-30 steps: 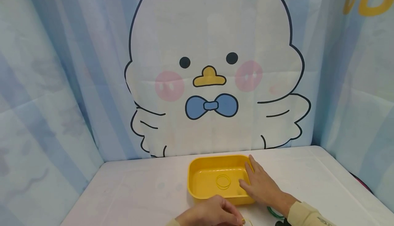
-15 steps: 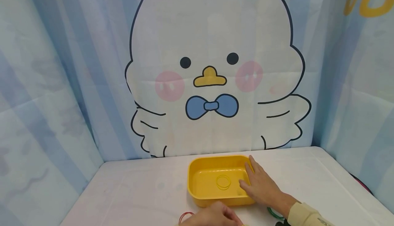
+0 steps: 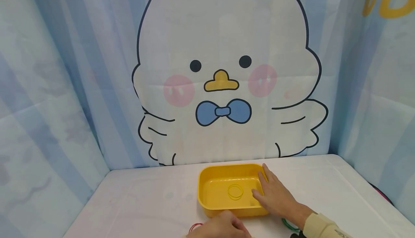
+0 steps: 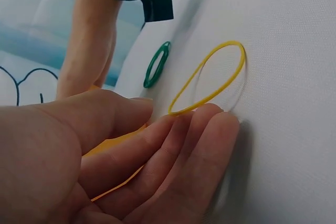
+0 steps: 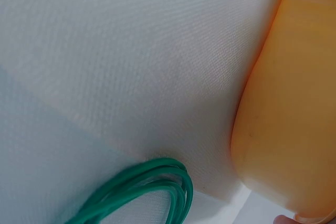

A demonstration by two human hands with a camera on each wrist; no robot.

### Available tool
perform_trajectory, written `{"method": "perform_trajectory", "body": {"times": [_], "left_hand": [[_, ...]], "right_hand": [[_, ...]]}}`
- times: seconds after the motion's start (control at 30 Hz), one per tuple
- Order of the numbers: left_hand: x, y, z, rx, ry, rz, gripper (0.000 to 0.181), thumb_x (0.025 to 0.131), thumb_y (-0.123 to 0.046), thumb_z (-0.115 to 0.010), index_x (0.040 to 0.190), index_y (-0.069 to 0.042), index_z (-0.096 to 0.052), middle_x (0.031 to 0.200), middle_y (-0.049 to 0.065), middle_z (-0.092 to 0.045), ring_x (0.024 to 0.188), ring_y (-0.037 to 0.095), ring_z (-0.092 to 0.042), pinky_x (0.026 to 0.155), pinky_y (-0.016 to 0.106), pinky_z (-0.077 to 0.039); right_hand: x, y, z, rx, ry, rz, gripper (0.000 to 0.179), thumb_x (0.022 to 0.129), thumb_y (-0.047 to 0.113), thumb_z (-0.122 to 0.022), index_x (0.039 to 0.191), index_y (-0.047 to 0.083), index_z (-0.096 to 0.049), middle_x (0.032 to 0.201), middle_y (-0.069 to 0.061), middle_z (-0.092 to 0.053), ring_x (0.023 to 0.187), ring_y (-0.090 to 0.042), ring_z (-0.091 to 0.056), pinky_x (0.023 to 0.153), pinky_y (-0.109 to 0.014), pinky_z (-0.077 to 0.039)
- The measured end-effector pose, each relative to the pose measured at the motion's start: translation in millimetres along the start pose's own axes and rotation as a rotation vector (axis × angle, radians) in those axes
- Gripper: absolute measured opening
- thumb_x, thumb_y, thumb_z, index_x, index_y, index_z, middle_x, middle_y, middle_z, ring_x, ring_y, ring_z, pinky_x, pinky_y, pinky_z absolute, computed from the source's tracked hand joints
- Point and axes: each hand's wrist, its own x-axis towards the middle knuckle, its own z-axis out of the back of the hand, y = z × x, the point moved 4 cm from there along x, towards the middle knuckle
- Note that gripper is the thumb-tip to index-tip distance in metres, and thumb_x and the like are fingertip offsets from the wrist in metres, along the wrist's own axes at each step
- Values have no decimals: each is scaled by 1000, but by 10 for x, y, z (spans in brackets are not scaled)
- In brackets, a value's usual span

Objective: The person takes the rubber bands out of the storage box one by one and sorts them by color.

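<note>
In the head view, my right hand (image 3: 279,194) rests spread on the right rim of a yellow tray (image 3: 233,211), fingers extended. A thin yellow rubber band (image 3: 235,192), or two overlapping, lies on the tray floor. My left hand (image 3: 222,227) is at the bottom edge, in front of the tray, its fingertips cut off there. The left wrist view has that left hand (image 4: 142,150) with fingers nearly straight and thumb a little apart. Another yellow rubber band (image 4: 227,84) meets its fingertips over the white cloth; no pinch is visible.
Green rubber bands (image 3: 289,225) lie by my right forearm, and the green loops (image 5: 178,182) show up close in the right wrist view. Red rubber bands (image 3: 194,226) peek out left of my left hand. A dark object (image 3: 297,235) sits at the bottom edge.
My left hand has lowered toward the bottom edge, uncovering the red rubber bands beside it. A thin yellow loop at its fingertips has gone out of the head view. My right hand stays put.
</note>
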Motion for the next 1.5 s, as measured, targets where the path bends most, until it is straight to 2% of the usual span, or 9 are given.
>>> {"method": "perform_trajectory", "body": {"times": [0.17, 0.33, 0.5, 0.63, 0.87, 0.97, 1.1, 1.3, 1.5], "left_hand": [[-17, -8, 52, 56, -8, 60, 13, 86, -30, -74, 82, -18, -76, 79, -1, -71, 71, 16, -63, 69, 34, -58], [-24, -56, 113, 65, 1, 35, 10, 88, -26, -73, 85, -17, -77, 78, -1, -72, 70, 14, -63, 69, 32, -58], [-36, -104, 157, 15, 49, 3, 11, 90, -22, -71, 90, -14, -77, 82, -1, -75, 73, 13, -65, 77, 32, -60], [-54, -151, 183, -38, 59, -45, 13, 91, -20, -69, 92, -11, -77, 85, 2, -77, 78, 15, -71, 85, 36, -59], [-46, -213, 306, -121, 94, -76, 20, 94, -24, -66, 99, -8, -76, 89, 6, -77, 77, 17, -74, 79, 33, -61], [-11, -252, 392, -178, 113, -114, 23, 96, -22, -64, 104, -3, -73, 93, 11, -76, 79, 20, -75, 76, 34, -62], [45, -307, 524, -223, 90, -151, 24, 97, -18, -61, 108, 2, -70, 97, 15, -75, 82, 24, -76, 72, 33, -62], [129, -381, 678, -216, 8, -125, 25, 96, -19, -63, 111, 1, -69, 101, 16, -74, 85, 25, -75, 72, 32, -62], [242, -432, 761, -248, -40, -122, 26, 96, -15, -63, 113, 5, -67, 104, 19, -73, 85, 25, -74, 73, 34, -62]], "right_hand": [[6, -8, -8, -6, -3, 3, 73, 98, 39, -52, 148, -11, -34, 163, -29, -11, 145, -47, -28, 117, -62, -26], [4, -11, -13, -4, 2, 2, 73, 98, 39, -52, 148, -11, -33, 163, -28, -10, 145, -47, -27, 117, -62, -26], [-1, -9, -11, -4, 3, 1, 73, 98, 40, -52, 148, -10, -34, 163, -28, -11, 144, -47, -27, 116, -62, -27], [-4, -9, -9, 1, 10, -5, 73, 98, 40, -52, 148, -10, -34, 163, -28, -11, 144, -47, -28, 116, -63, -27], [-5, -6, -10, 8, 18, -15, 73, 97, 40, -53, 148, -10, -35, 163, -27, -10, 144, -47, -27, 116, -63, -27], [-2, -8, -10, 4, 8, -10, 73, 97, 40, -53, 148, -10, -35, 163, -28, -11, 144, -47, -28, 116, -63, -27], [1, -16, -9, 2, -4, 5, 72, 98, 39, -53, 147, -11, -36, 163, -28, -11, 144, -48, -28, 116, -63, -27], [1, -20, -7, 4, -6, 17, 72, 98, 39, -52, 147, -11, -36, 163, -29, -11, 144, -48, -28, 117, -62, -27], [2, -24, -7, 6, -5, 17, 73, 98, 40, -52, 147, -11, -35, 163, -28, -11, 145, -47, -27, 117, -62, -26]]}}
